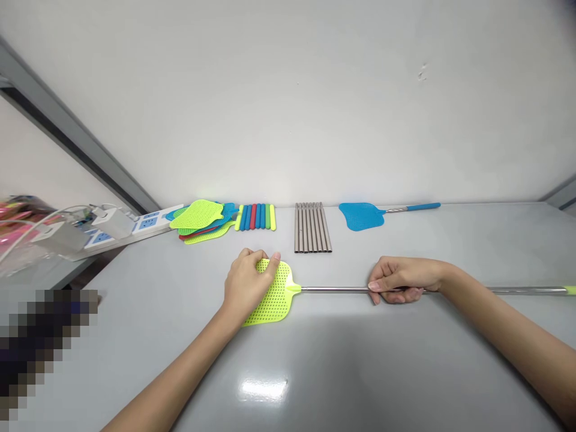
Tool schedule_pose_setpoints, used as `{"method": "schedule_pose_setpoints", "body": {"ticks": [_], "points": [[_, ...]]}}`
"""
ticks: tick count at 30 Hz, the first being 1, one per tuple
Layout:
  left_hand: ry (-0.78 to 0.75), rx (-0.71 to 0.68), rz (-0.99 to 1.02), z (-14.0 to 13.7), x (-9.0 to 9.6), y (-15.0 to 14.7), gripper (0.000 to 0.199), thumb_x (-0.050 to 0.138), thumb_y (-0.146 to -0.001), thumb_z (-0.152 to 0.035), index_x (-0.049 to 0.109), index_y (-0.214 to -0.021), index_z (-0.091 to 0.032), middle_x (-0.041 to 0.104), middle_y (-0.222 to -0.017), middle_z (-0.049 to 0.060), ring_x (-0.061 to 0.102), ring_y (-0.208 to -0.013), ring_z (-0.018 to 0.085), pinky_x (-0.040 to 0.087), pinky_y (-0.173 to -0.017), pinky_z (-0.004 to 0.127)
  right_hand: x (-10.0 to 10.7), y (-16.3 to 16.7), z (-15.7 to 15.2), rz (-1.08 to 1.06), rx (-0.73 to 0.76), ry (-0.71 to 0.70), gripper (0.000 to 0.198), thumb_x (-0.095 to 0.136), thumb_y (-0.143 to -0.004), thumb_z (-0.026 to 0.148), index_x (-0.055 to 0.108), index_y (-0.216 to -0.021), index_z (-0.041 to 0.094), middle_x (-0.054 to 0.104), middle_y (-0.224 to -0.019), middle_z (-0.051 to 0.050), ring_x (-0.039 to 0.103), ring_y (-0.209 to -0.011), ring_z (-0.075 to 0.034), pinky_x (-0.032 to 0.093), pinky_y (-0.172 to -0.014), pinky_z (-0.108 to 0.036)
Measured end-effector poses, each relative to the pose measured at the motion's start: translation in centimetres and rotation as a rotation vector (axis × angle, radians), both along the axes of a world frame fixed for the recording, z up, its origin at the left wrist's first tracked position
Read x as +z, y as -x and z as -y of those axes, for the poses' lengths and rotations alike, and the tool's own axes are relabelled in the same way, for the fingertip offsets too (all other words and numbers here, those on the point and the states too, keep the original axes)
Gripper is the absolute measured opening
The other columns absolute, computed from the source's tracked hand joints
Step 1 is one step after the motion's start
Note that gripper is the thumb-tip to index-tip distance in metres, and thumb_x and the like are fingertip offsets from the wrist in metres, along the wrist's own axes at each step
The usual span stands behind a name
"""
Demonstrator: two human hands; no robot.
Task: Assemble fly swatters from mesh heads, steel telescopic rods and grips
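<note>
A yellow-green fly swatter (281, 298) with an extended metal rod lies across the grey table before me. My left hand (248, 282) grips its perforated head, with the thumb along the upper edge. Farther along the thin rod, my right hand (396, 281) is closed around the metal. To the right the rod passes behind my wrist, and a yellow-green handle end shows at the picture's edge. Beyond my hands lie a row of metal tubes (312, 228) and a blue fly swatter (363, 216) with a short rod and blue handle.
Loose swatter heads (200, 216) in yellow-green, blue and red are stacked at the back left, beside a row of coloured handles (256, 217). A white power strip (150, 223) with plugged-in adapters and cables runs along the left edge. A wall (288, 108) stands behind the table.
</note>
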State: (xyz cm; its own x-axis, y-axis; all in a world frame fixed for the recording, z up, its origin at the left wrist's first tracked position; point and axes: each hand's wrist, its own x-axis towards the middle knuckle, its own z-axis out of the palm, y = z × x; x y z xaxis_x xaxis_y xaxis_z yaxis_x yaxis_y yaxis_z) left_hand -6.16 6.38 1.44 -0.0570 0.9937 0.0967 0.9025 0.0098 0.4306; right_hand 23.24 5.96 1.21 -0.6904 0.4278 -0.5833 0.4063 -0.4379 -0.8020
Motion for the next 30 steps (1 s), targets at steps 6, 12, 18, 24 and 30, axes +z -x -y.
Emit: {"method": "schedule_pose_setpoints", "body": {"ticks": [6,12,18,24,30], "points": [[-0.014,-0.027,0.004,-0.14,0.0,0.15,0.037,0.035,-0.075,-0.052,0.055,-0.068,-0.021,0.051,-0.077,0.003,0.053,-0.079,0.021,0.038,-0.065,0.03,-0.1,0.05,0.02,0.004,-0.011,0.008,0.025,0.052,-0.078,0.034,0.06,-0.076,0.01,0.046,-0.043,0.006,0.024,-0.026,0.0,0.014,-0.023,-0.013],[-0.022,-0.039,0.016,-0.23,0.18,0.28,0.037,0.036,-0.076,-0.052,0.055,-0.069,-0.021,0.051,-0.078,0.003,0.054,-0.078,0.021,0.039,-0.066,0.03,-0.11,0.08,0.04,0.007,-0.014,0.009,0.025,0.051,-0.079,0.033,0.06,-0.076,0.01,0.047,-0.043,0.006,0.026,-0.025,-0.001,0.014,-0.023,-0.013],[-0.04,-0.05,0.026,-0.25,0.13,0.3,0.036,0.037,-0.076,-0.052,0.055,-0.066,-0.022,0.05,-0.075,0.002,0.054,-0.076,0.019,0.038,-0.065,0.029,-0.11,0.05,0.11,0.004,-0.024,0.019,0.025,0.051,-0.078,0.033,0.06,-0.076,0.01,0.047,-0.042,0.006,0.027,-0.024,-0.001,0.015,-0.022,-0.013],[-0.049,-0.05,0.043,-0.25,0.15,0.3,0.035,0.037,-0.076,-0.051,0.054,-0.066,-0.021,0.049,-0.074,0.001,0.053,-0.076,0.019,0.038,-0.066,0.029,-0.22,0.04,0.07,-0.01,-0.03,0.028,0.024,0.051,-0.078,0.032,0.06,-0.076,0.01,0.048,-0.043,0.006,0.028,-0.024,0.0,0.015,-0.022,-0.013],[-0.059,-0.065,0.06,-0.3,0.18,0.24,0.036,0.037,-0.076,-0.051,0.054,-0.067,-0.021,0.049,-0.076,0.002,0.053,-0.076,0.019,0.038,-0.066,0.029,-0.28,-0.02,0.03,-0.013,-0.033,0.029,0.024,0.051,-0.078,0.033,0.06,-0.076,0.011,0.048,-0.043,0.006,0.028,-0.023,-0.001,0.016,-0.021,-0.013]]}}
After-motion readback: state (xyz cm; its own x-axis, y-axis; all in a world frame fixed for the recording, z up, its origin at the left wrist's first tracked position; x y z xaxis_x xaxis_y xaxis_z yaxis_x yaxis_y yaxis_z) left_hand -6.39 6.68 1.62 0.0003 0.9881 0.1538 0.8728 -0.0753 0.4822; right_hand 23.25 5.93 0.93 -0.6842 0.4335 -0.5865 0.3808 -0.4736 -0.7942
